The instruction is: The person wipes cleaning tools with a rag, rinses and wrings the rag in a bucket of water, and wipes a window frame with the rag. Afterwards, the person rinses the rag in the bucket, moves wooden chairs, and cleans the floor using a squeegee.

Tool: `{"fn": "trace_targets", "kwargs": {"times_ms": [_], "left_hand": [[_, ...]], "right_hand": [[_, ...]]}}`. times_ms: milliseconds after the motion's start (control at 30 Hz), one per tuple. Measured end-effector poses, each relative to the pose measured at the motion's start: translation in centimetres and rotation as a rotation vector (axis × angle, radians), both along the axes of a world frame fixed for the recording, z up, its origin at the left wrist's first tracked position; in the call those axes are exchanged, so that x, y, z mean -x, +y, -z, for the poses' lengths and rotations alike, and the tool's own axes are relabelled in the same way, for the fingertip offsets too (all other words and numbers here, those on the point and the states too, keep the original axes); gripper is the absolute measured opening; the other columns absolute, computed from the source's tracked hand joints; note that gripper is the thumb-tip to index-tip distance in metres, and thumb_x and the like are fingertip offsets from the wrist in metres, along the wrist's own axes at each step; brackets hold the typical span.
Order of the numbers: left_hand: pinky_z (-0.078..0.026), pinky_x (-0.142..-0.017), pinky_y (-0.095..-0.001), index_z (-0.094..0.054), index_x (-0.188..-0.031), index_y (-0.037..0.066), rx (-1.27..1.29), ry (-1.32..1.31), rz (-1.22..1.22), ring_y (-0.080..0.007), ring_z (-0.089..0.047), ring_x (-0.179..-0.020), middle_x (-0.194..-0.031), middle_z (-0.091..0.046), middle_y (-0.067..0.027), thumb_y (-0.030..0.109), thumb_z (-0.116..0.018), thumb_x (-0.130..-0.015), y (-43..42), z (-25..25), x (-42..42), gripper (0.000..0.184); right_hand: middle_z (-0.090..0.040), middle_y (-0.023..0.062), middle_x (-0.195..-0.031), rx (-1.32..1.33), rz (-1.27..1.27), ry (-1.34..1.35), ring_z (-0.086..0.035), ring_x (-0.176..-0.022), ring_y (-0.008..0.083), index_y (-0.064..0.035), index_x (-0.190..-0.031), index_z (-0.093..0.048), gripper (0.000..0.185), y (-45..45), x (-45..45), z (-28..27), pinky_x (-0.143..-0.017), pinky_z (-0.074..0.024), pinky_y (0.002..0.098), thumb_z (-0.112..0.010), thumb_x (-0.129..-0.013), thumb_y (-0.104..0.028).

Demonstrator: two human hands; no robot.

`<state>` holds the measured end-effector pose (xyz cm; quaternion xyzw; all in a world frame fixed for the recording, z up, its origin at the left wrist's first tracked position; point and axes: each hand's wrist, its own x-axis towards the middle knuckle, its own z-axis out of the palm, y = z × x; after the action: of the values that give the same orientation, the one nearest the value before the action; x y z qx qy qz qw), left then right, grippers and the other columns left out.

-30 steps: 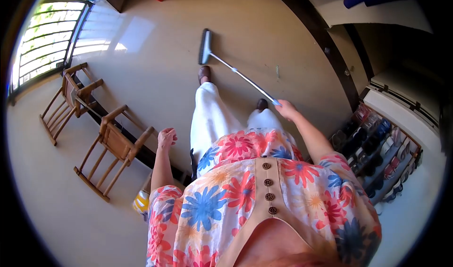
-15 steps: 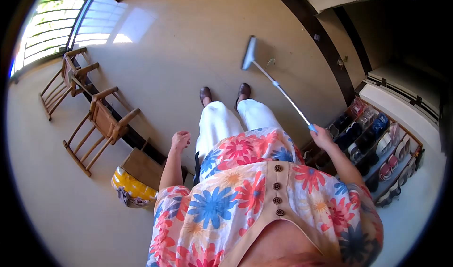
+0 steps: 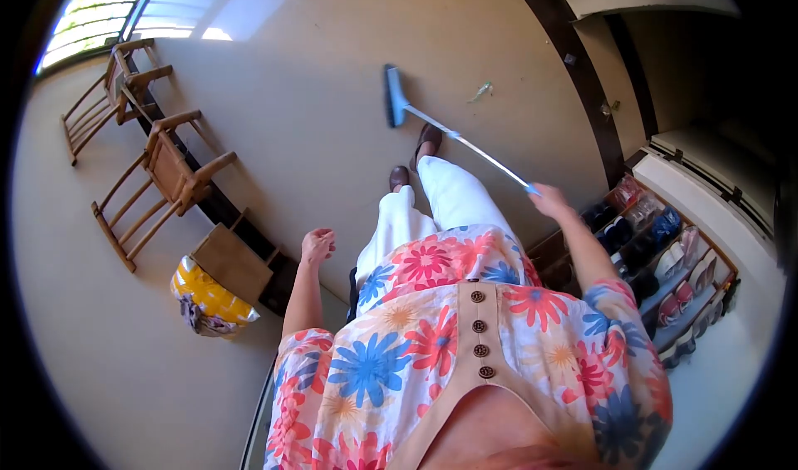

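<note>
My right hand point(image 3: 549, 201) is closed around the upper end of a long-handled floor brush point(image 3: 490, 157). Its blue head with dark bristles point(image 3: 394, 96) is out beyond my shoes, left of a small pale greenish scrap of litter point(image 3: 481, 93) on the tiled floor point(image 3: 316, 79). Whether the bristles touch the floor I cannot tell. Beside my body hangs my left hand point(image 3: 318, 244), its fingers curled with nothing visible in them. My right shoe point(image 3: 428, 140) stands ahead of my left shoe point(image 3: 399, 177).
Two wooden chairs point(image 3: 173, 173) stand along the left side, near a brown box point(image 3: 232, 262) and a yellow patterned bag point(image 3: 212, 294). To my right is a shoe rack point(image 3: 665, 262) with several pairs. A dark floor border point(image 3: 573, 59) runs along the right, and a barred window point(image 3: 98, 14) is at upper left.
The brush head has swung left, farther from the litter, and my right hand has moved slightly left and up. My right foot has stepped forward. My left hand stays curled.
</note>
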<state>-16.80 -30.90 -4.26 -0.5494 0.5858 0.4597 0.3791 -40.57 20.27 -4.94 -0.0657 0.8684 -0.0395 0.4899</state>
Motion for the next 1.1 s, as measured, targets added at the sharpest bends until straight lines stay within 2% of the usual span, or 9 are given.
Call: {"fn": "trace_targets", "kwargs": {"times_ms": [200, 300, 467, 533, 667, 700, 767, 867, 1100], "left_hand": [[-0.046, -0.051, -0.0259, -0.061, -0.097, 0.003, -0.026, 0.067, -0.032, -0.0112, -0.057, -0.060, -0.072, -0.059, -0.0023, 0.021, -0.058, -0.078, 1.9, 2.3, -3.8, 0.027], [-0.045, -0.050, -0.0260, -0.062, -0.097, 0.003, -0.026, 0.129, -0.080, -0.0110, -0.056, -0.060, -0.071, -0.058, -0.0019, 0.020, -0.058, -0.078, 1.2, 3.2, -7.6, 0.026], [-0.046, -0.051, -0.0258, -0.061, -0.097, 0.003, 0.010, -0.003, -0.112, -0.0107, -0.057, -0.060, -0.072, -0.059, -0.0019, 0.020, -0.057, -0.077, 0.3, 1.5, -15.2, 0.026], [-0.046, -0.051, -0.0256, -0.061, -0.098, 0.003, 0.027, -0.029, -0.114, -0.0105, -0.057, -0.061, -0.073, -0.060, -0.0024, 0.019, -0.057, -0.077, 0.1, 1.4, -18.0, 0.027], [-0.047, -0.051, -0.0254, -0.061, -0.098, 0.003, 0.035, -0.055, -0.178, -0.0103, -0.058, -0.061, -0.075, -0.061, -0.0029, 0.019, -0.057, -0.076, 0.7, 1.1, -21.3, 0.028], [-0.047, -0.051, -0.0254, -0.061, -0.099, 0.003, 0.040, -0.055, -0.203, -0.0100, -0.058, -0.061, -0.075, -0.061, -0.0025, 0.019, -0.057, -0.076, 1.1, 1.3, -22.1, 0.028], [-0.047, -0.051, -0.0255, -0.060, -0.099, 0.003, 0.029, -0.048, -0.248, -0.0099, -0.058, -0.061, -0.075, -0.061, -0.0022, 0.019, -0.057, -0.076, 1.9, 1.4, -23.3, 0.028], [-0.047, -0.051, -0.0255, -0.060, -0.100, 0.004, -0.002, -0.074, -0.263, -0.0100, -0.058, -0.060, -0.074, -0.061, -0.0020, 0.019, -0.057, -0.077, 3.1, 1.7, -24.4, 0.028], [-0.047, -0.051, -0.0260, -0.060, -0.101, 0.004, -0.060, -0.006, -0.209, -0.0105, -0.058, -0.060, -0.075, -0.061, -0.0023, 0.019, -0.057, -0.076, 3.4, 3.5, -22.3, 0.029]], "right_hand": [[-0.060, 0.0214, -0.094, -0.197, 0.275, 0.081, -0.057, -0.091, 0.0370, -0.0093, -0.108, -0.057, 0.031, 3.5, -1.4, -13.2, -0.079, -0.0455, 0.0402, -0.053, -0.082, -0.024], [-0.060, 0.0224, -0.090, -0.061, 0.091, 0.151, -0.058, -0.086, 0.0386, -0.0079, -0.107, -0.056, 0.028, 2.2, -3.8, -13.5, -0.075, -0.0457, 0.0419, -0.053, -0.082, -0.021], [-0.060, 0.0205, -0.085, 0.266, -0.106, -0.027, -0.060, -0.079, 0.0365, -0.0085, -0.107, -0.053, 0.031, -8.9, -8.4, -7.3, -0.068, -0.0468, 0.0413, -0.055, -0.080, -0.024], [-0.060, 0.0216, -0.092, 0.229, -0.108, -0.275, -0.059, -0.083, 0.0372, -0.0117, -0.118, -0.047, 0.040, -17.6, -10.0, -5.0, -0.071, -0.0465, 0.0436, -0.052, -0.080, -0.025], [-0.059, 0.0212, -0.103, 0.439, -0.247, -0.261, -0.056, -0.096, 0.0349, -0.0099, -0.125, -0.043, 0.047, -29.0, -15.1, 5.3, -0.083, -0.0420, 0.0402, -0.050, -0.081, -0.021], [-0.062, 0.0172, -0.086, 0.554, -0.303, -0.079, -0.061, -0.075, 0.0276, -0.0109, -0.123, -0.047, 0.044, -30.1, -16.8, 8.7, -0.066, -0.0474, 0.0372, -0.051, -0.081, -0.022], [-0.059, 0.0124, -0.074, 0.432, -0.148, -0.312, -0.056, -0.057, 0.0203, -0.0109, -0.122, -0.049, 0.043, -30.9, -15.0, 7.0, -0.052, -0.0448, 0.0332, -0.051, -0.081, -0.021], [-0.051, 0.0032, -0.057, 0.262, 0.097, -0.377, -0.040, -0.037, 0.0084, -0.0095, -0.122, -0.051, 0.042, -25.2, -12.4, 4.6, -0.033, -0.0333, 0.0256, -0.053, -0.081, -0.020], [-0.043, -0.0013, -0.053, -0.050, 0.542, -0.189, -0.034, -0.033, 0.0074, -0.0240, -0.125, -0.049, 0.041, -3.8, -7.9, -7.7, -0.028, -0.0259, 0.0232, -0.050, -0.084, -0.018]]}}
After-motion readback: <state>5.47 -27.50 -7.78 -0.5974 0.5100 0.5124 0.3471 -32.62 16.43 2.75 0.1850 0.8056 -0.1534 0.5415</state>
